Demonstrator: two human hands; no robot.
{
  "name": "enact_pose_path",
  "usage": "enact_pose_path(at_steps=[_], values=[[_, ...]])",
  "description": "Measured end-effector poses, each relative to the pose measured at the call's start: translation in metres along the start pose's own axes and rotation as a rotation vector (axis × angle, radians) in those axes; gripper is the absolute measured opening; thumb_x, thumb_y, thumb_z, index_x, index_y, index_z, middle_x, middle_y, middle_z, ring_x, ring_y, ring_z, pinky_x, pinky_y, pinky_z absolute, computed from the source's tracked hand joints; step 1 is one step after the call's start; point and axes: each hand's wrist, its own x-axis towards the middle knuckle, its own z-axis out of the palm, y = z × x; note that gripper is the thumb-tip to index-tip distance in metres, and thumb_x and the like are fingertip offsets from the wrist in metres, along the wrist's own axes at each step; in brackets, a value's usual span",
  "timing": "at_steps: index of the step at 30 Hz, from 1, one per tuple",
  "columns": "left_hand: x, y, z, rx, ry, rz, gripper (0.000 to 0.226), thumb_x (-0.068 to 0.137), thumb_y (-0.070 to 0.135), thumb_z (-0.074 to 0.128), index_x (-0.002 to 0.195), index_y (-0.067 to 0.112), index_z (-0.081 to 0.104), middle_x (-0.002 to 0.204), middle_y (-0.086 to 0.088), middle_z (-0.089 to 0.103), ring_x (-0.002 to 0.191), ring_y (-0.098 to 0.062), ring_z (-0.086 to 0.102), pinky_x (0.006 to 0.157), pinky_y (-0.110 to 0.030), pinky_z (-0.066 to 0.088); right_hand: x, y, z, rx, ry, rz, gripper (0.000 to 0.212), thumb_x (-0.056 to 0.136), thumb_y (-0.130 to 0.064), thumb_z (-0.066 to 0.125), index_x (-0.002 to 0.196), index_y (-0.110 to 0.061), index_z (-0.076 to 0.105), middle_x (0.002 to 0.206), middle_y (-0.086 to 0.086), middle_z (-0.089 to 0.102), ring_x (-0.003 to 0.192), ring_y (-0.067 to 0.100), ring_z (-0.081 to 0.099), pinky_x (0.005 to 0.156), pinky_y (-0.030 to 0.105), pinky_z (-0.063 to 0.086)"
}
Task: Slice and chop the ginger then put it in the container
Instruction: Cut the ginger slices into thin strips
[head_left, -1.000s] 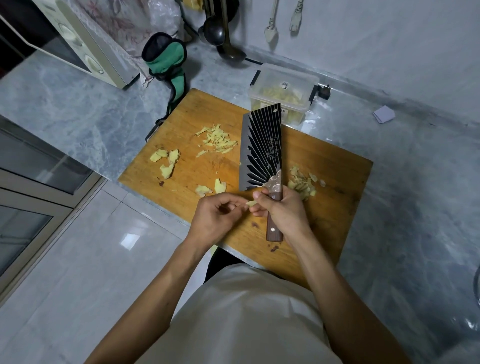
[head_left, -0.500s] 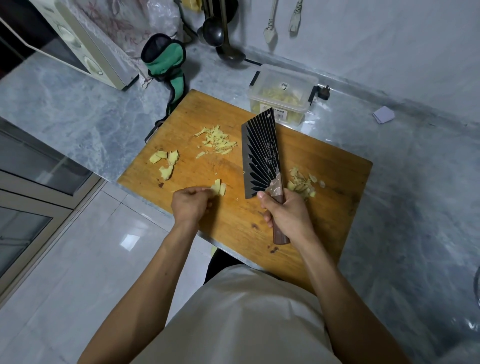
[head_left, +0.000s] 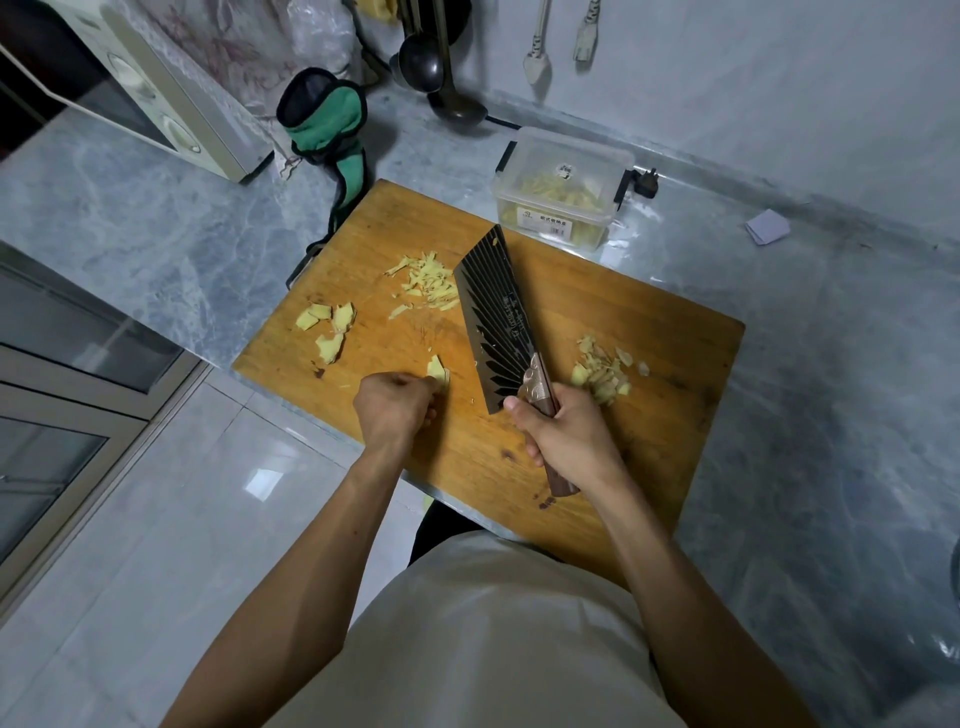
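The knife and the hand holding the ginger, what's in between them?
Only bare cutting board shows in the head view between the left hand, pinching a ginger piece, and the knife.

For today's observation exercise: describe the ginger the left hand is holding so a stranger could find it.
Start at the wooden cutting board. At its near left edge, the left hand pinches small ginger slices. Unlike the other ginger piles, these are the only ones touched, left of the cleaver.

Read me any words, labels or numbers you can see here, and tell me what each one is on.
Container front label: printed characters, too blurred to read.
Container lid sticker: a small mark, too small to read.
Cleaver blade: engraved line of characters, unreadable.
Microwave dials: no legible markings.
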Motion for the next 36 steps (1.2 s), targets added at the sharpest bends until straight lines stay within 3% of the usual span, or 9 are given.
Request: enact_pose_path(at_steps=[4,9,13,17,19,23,28,31,36], values=[[-0.002,-0.005,-0.004,0.025,0.004,0.087,0.013,0.081,0.016,0.079,0.072,0.011,0.071,0.063,-0.003,0.068,0.052,-0.013,0.061,0.06,-0.03,0.058,-0.001,-0.001,0.0,-0.02,-0.012,0.002,0.031,0.095,-0.031,0.07,0.097,-0.001,0.063,0.058,0.002,0.057,0.046,0.008,0.053,0.047,0.025,0.046],[0.0,-0.016,-0.024,0.212,0.145,0.337,0.004,0.089,0.02,0.068,0.09,0.017,0.071,0.082,0.007,0.069,0.064,-0.006,0.06,0.054,-0.019,0.046,0.0,-0.002,-0.001,-0.09,-0.002,-0.031,0.031,0.095,-0.033,0.069,0.094,-0.003,0.063,0.058,0.0,0.058,0.047,0.011,0.055,0.049,0.03,0.049],[0.015,-0.033,-0.026,0.38,0.133,0.441,0.019,0.087,0.026,0.067,0.105,0.02,0.073,0.102,-0.001,0.07,0.087,-0.017,0.066,0.077,-0.034,0.058,0.001,0.001,-0.002,-0.143,0.001,-0.037,0.03,0.096,-0.033,0.068,0.093,-0.004,0.063,0.06,0.001,0.06,0.048,0.012,0.058,0.051,0.035,0.051],[0.014,-0.044,-0.022,0.412,0.171,0.388,0.041,0.088,0.035,0.068,0.125,0.018,0.066,0.122,-0.008,0.061,0.102,-0.024,0.064,0.088,-0.04,0.056,-0.001,0.001,-0.005,-0.212,-0.004,-0.059,0.026,0.096,-0.033,0.067,0.092,-0.008,0.063,0.066,0.002,0.062,0.049,0.009,0.059,0.049,0.031,0.051],[0.017,-0.046,-0.021,0.389,0.155,0.382,0.04,0.087,0.035,0.069,0.124,0.019,0.067,0.122,-0.007,0.062,0.103,-0.023,0.064,0.089,-0.04,0.056,-0.001,0.0,-0.006,-0.246,-0.002,-0.069,0.024,0.096,-0.034,0.066,0.09,-0.011,0.062,0.068,0.002,0.062,0.048,0.006,0.059,0.048,0.027,0.05],[0.022,-0.04,-0.025,0.369,0.106,0.402,0.014,0.084,0.02,0.072,0.098,0.021,0.071,0.115,-0.007,0.065,0.093,-0.017,0.064,0.085,-0.026,0.051,-0.002,-0.002,-0.007,-0.284,0.011,-0.074,0.023,0.097,-0.033,0.065,0.091,-0.011,0.063,0.068,0.001,0.063,0.047,0.004,0.059,0.05,0.029,0.053],[0.028,-0.036,-0.03,0.511,0.038,0.529,0.036,0.088,0.014,0.068,0.124,0.017,0.068,0.119,-0.009,0.061,0.088,-0.018,0.061,0.088,-0.026,0.048,-0.001,-0.002,-0.007,-0.273,0.015,-0.067,0.021,0.097,-0.031,0.065,0.093,-0.01,0.065,0.069,0.001,0.063,0.047,0.004,0.059,0.051,0.03,0.054],[0.033,-0.026,-0.038,0.587,-0.049,0.531,0.025,0.087,0.011,0.069,0.112,0.017,0.07,0.123,-0.009,0.052,0.078,-0.009,0.052,0.09,-0.023,0.044,-0.001,-0.002,-0.008,-0.279,0.016,-0.062,0.019,0.098,-0.031,0.064,0.093,-0.012,0.066,0.069,0.0,0.063,0.046,0.002,0.058,0.049,0.027,0.054],[0.033,-0.017,-0.045,0.736,-0.131,0.69,0.02,0.088,0.01,0.067,0.107,0.015,0.067,0.11,-0.006,0.057,0.088,-0.019,0.056,0.08,-0.025,0.044,-0.001,-0.003,-0.008,-0.28,0.015,-0.059,0.019,0.098,-0.031,0.064,0.094,-0.013,0.065,0.071,0.001,0.064,0.047,0.003,0.06,0.05,0.027,0.054]])
